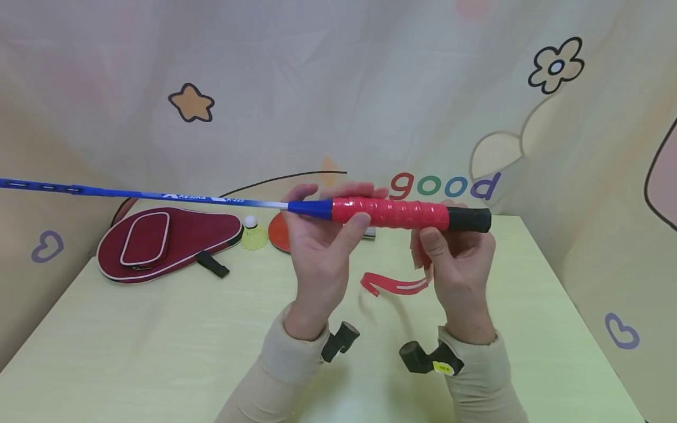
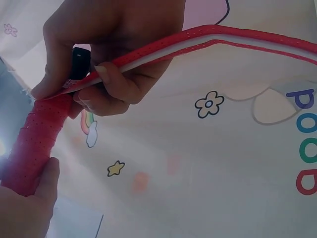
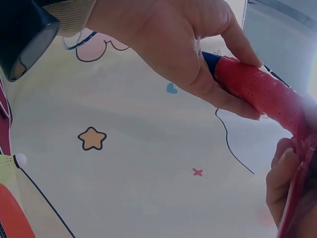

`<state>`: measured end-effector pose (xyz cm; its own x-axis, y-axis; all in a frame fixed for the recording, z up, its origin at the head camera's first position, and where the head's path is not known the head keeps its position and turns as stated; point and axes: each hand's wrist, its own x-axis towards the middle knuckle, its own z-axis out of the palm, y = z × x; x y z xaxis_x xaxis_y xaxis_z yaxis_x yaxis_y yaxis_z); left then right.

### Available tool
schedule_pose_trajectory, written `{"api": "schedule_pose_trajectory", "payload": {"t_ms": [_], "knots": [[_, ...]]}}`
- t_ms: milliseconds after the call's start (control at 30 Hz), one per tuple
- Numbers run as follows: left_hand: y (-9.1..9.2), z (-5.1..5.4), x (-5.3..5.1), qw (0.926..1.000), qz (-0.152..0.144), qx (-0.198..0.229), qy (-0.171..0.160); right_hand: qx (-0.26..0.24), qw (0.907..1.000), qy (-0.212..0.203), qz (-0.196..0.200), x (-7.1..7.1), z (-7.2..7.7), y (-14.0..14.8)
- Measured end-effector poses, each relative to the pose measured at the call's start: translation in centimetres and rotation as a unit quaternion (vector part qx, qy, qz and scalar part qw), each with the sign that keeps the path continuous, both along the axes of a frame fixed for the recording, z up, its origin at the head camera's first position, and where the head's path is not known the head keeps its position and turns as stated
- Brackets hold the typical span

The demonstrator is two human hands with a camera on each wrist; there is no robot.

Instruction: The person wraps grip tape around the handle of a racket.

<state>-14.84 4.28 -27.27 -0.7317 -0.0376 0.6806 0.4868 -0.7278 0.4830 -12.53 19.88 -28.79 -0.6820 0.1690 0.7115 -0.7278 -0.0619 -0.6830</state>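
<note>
A blue badminton racket (image 1: 243, 202) is held level above the table, its head out of view to the left. Red perforated grip tape (image 1: 407, 214) wraps its handle in overlapping turns, leaving the black butt end (image 1: 471, 219) bare. My left hand (image 1: 319, 270) holds the handle near the blue cone, thumb in front and fingers behind. At the butt end, my right hand (image 1: 465, 276) pinches the tape where it leaves the handle. The tape's loose tail (image 1: 396, 286) hangs below that hand; a white strip along it shows in the left wrist view.
On the table (image 1: 174, 346) behind my hands lie a maroon racket case (image 1: 201, 226) with a black strap (image 1: 213, 264), a yellow shuttlecock (image 1: 254, 235) and a red table tennis paddle (image 1: 278, 232), partly hidden by my left hand. A printed curtain (image 1: 296, 88) stands behind.
</note>
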Motion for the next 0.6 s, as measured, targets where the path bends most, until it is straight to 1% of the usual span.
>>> {"api": "schedule_pose_trajectory", "payload": {"t_ms": [100, 167, 233, 333, 433, 500, 600], "knots": [[-0.18, -0.11, -0.04, 0.9998, 0.02, -0.007, 0.005, 0.016, 0.9999, -0.003, 0.0, 0.04, -0.08, 0.1], [-0.31, -0.11, -0.05, 0.9992, 0.038, -0.011, 0.005, 0.032, 0.9995, -0.002, 0.003, 0.03, -0.14, 0.22], [-0.38, -0.08, -0.03, 0.9987, 0.049, -0.012, 0.002, 0.046, 0.9989, 0.004, 0.008, -0.04, -0.17, 0.34], [-0.38, -0.05, 0.01, 0.9984, 0.054, -0.012, -0.002, 0.064, 0.9978, 0.016, 0.002, -0.15, -0.22, 0.42], [-0.3, -0.13, -0.01, 0.9982, 0.058, -0.015, -0.008, 0.078, 0.9965, 0.02, -0.023, -0.19, -0.23, 0.37], [-0.26, -0.2, -0.02, 0.9979, 0.061, -0.017, -0.011, 0.08, 0.996, 0.019, -0.036, -0.19, -0.23, 0.35], [-0.26, -0.28, -0.02, 0.9974, 0.067, -0.021, -0.015, 0.07, 0.9967, 0.017, -0.038, -0.2, -0.16, 0.31]]}}
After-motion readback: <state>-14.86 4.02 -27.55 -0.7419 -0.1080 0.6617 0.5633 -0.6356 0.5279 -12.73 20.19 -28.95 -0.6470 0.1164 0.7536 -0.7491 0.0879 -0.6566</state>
